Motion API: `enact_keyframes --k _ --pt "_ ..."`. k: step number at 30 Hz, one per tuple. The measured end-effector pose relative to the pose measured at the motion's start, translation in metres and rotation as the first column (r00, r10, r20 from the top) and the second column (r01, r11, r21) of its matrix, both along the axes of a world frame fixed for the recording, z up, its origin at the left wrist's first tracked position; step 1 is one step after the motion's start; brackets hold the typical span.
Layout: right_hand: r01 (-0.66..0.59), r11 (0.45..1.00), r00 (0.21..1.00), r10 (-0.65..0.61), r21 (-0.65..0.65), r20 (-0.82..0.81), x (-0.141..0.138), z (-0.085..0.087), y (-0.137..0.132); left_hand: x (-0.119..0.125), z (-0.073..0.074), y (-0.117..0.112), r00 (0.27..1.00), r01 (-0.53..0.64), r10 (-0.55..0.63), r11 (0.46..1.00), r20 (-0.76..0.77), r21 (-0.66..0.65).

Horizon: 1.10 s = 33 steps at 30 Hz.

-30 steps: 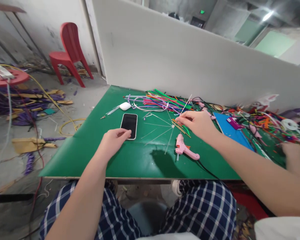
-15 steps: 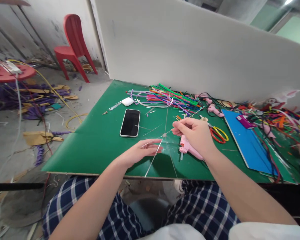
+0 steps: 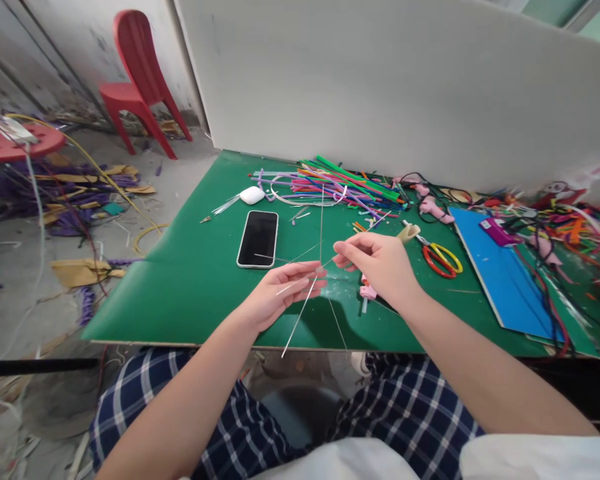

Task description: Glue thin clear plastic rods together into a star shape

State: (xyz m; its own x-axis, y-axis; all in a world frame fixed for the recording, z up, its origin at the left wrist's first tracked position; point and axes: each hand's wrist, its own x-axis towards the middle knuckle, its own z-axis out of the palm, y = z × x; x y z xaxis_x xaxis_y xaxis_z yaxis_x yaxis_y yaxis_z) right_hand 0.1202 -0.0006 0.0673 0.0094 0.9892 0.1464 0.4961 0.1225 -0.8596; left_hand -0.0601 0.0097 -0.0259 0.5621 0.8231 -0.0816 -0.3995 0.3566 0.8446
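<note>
A star of thin clear sticks joined at one centre hangs just above the green table. My right hand pinches it near the centre, fingers closed on a spoke. My left hand lies under it, fingers stretched out and touching the lower spokes. A pink glue gun lies on the table, mostly hidden behind my right hand. A black phone lies face up to the left of my hands.
A pile of coloured sticks and a white earbud case lie at the table's back. Red and yellow scissors, a blue sheet and tangled wires sit to the right. A white board stands behind; a red chair stands on the littered floor.
My right hand lifted the stick star off the table and brought it toward me. My left hand left the phone and moved under the star. The view tilted down slightly.
</note>
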Motion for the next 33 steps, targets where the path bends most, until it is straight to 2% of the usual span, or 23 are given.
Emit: enact_keyframes --k 11,17,23,26,30,33 --pt "0.053 0.998 0.985 -0.059 -0.043 -0.163 -0.001 -0.010 0.005 0.021 -0.009 -0.007 0.979 -0.205 0.205 0.977 0.016 0.050" --pt "0.012 1.000 0.997 -0.011 0.010 -0.081 -0.004 -0.005 0.001 0.022 -0.004 -0.008 0.960 -0.279 0.280 0.958 -0.012 0.063" --pt "0.001 0.993 0.998 -0.008 0.122 0.059 -0.006 -0.006 -0.003 0.019 0.003 -0.010 0.904 -0.410 0.415 0.910 -0.103 0.067" --pt "-0.049 0.988 0.992 0.031 0.148 0.123 -0.005 -0.014 0.000 0.018 0.006 -0.013 0.905 -0.405 0.401 0.914 -0.139 0.001" --pt "-0.183 0.974 0.960 0.149 0.132 0.237 -0.005 -0.025 0.003 0.015 0.009 -0.015 0.940 -0.317 0.288 0.935 -0.183 -0.161" --pt "-0.258 0.960 0.928 0.214 0.113 0.304 -0.006 -0.030 0.003 0.013 0.009 -0.016 0.950 -0.294 0.255 0.922 -0.178 -0.251"
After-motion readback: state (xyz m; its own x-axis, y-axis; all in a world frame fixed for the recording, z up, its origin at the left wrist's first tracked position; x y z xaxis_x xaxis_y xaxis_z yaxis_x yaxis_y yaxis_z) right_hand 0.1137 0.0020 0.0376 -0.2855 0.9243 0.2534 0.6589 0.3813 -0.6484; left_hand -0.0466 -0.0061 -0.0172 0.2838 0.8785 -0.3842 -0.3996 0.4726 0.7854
